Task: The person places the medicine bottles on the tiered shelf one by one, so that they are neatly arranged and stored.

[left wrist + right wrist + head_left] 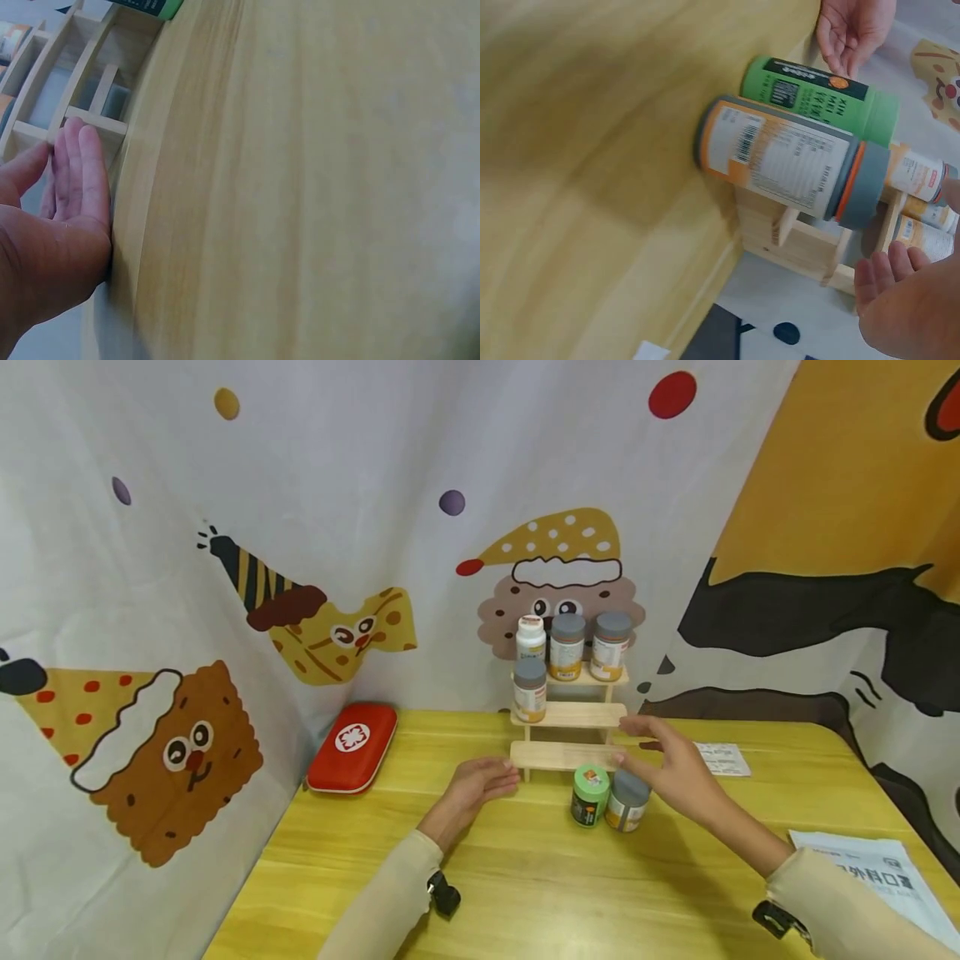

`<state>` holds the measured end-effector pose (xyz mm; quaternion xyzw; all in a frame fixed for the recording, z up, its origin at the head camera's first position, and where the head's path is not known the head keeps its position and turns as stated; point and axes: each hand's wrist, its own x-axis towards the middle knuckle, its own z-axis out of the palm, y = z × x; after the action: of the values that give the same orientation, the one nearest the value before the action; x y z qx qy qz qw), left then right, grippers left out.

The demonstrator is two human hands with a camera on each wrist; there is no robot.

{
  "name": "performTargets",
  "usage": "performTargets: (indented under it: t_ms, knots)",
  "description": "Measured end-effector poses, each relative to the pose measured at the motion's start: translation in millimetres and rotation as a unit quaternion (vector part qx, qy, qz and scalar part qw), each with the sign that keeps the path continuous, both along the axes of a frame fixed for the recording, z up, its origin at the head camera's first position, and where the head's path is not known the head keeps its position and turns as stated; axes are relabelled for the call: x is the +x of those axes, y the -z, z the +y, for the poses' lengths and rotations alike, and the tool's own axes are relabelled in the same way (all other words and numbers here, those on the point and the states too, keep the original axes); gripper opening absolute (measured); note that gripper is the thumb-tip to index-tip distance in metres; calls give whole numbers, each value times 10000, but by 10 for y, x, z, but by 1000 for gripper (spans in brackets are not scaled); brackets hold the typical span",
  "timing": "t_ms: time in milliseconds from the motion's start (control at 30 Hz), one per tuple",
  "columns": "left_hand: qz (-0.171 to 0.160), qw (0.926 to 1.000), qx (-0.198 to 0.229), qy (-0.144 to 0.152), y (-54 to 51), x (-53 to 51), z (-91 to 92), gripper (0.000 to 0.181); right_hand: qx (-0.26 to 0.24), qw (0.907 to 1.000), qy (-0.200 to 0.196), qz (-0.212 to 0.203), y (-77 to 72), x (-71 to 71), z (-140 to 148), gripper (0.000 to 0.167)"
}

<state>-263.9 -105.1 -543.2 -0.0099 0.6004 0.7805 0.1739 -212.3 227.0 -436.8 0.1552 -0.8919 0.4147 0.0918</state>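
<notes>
A small three-step wooden rack (566,756) stands at the back of the table. My left hand (472,793) is at its left end, fingers extended, the tips at the lowest step in the left wrist view. Around the rack's right end my right hand (678,772) is spread, thumb apart from the fingers, holding nothing. In front of the lowest step a green jar (590,796) stands beside a grey-lidded jar (627,802). On the top step are a white bottle (531,639) and two grey-lidded jars (567,647); another grey-lidded jar (530,690) is on the middle step's left.
A red zipped case (351,747) with a white emblem lies at the table's back left. Behind the right hand is a printed paper slip (723,760). A white printed packet (873,877) lies at the right, near the right sleeve. A cartoon-patterned cloth (390,460) hangs behind the table.
</notes>
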Motion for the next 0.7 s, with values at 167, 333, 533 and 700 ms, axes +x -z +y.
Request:
performTargets:
  t_ms: [167, 333, 533, 700]
  knots:
    - [5, 10000, 13, -13, 1, -9, -6, 34, 165, 9996, -103, -202, 123, 111, 87, 64]
    - [-5, 10000, 26, -23, 8, -2, 2, 33, 189, 9988, -151, -425, 229, 208, 173, 71]
    - [-43, 9999, 115, -18, 8, -10, 24, 32, 123, 9981, -312, -521, 338, 268, 235, 72]
    - [-60, 9998, 145, -88, 16, -11, 3, 32, 57, 9981, -448, -409, 416, 288, 216, 69]
